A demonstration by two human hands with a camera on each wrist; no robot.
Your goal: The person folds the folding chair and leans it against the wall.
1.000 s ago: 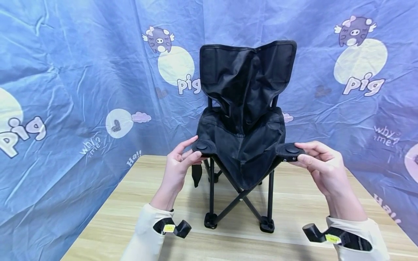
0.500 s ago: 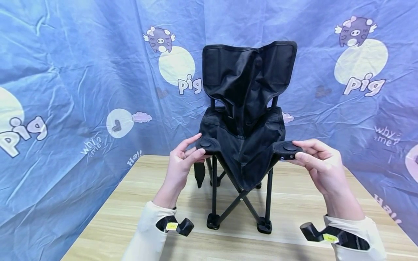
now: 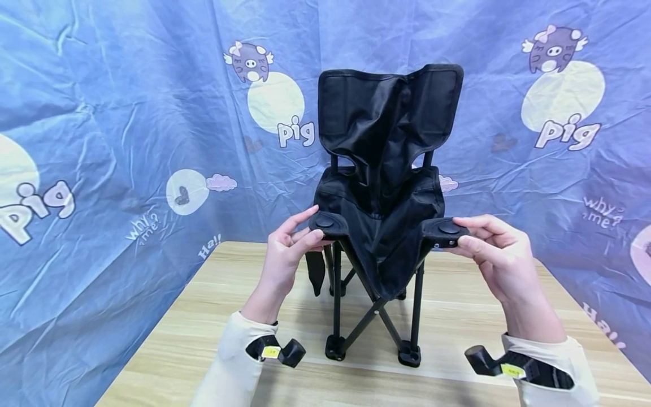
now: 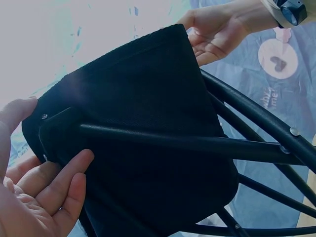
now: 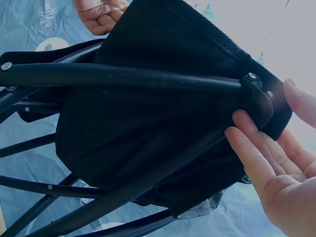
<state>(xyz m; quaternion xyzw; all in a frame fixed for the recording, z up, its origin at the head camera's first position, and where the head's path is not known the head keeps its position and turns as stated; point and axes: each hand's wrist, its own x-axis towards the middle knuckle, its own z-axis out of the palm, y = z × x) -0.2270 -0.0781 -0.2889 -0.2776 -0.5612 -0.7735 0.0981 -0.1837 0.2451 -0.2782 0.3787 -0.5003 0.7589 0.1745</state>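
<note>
A black folding chair [image 3: 378, 237] stands upright on its feet, its fabric seat sagging into a V between the front corners. My left hand [image 3: 290, 249] grips the seat's front left corner [image 3: 330, 224], thumb at the front edge and fingers beyond and below. On the other side, my right hand [image 3: 495, 249] pinches the front right corner [image 3: 445, 229] in the same way. From beneath, the left wrist view shows the seat's underside [image 4: 148, 98] and a leg tube [image 4: 187, 140] meeting the corner. In the right wrist view, fingers [image 5: 252, 153] lie under the corner bracket [image 5: 259, 101].
The chair rests on a light wooden table [image 3: 203, 339]. Behind and beside it hangs a blue patterned curtain [image 3: 127, 113]. A black strap [image 3: 316, 271] dangles by the chair's left front leg. The front legs cross low at a pivot [image 3: 376, 311].
Both hands have moved inward with the seat corners, the left one more. The front feet stand closer together, and the seat's sag is narrower and slightly deeper.
</note>
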